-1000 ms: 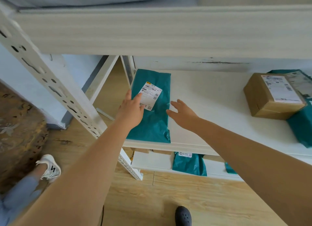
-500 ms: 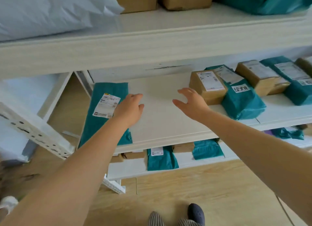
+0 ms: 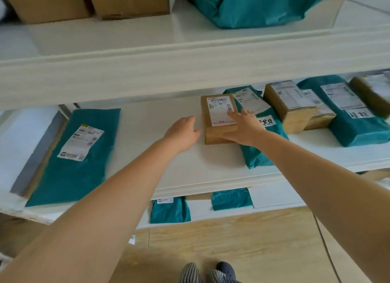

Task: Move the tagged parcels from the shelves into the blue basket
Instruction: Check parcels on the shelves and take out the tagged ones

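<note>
While the small brown box (image 3: 219,119) sits in the middle of the shelf (image 3: 168,156), the right hand (image 3: 244,130) lies on its top and near side, fingers spread and not yet closed round it. Half a second ago that hand was still in the air. The left hand (image 3: 182,132) has left the flat green bag (image 3: 78,156) at the left end and now waits just beside the box, fingers loose. So the box looks like the next pick. No basket shows.
</note>
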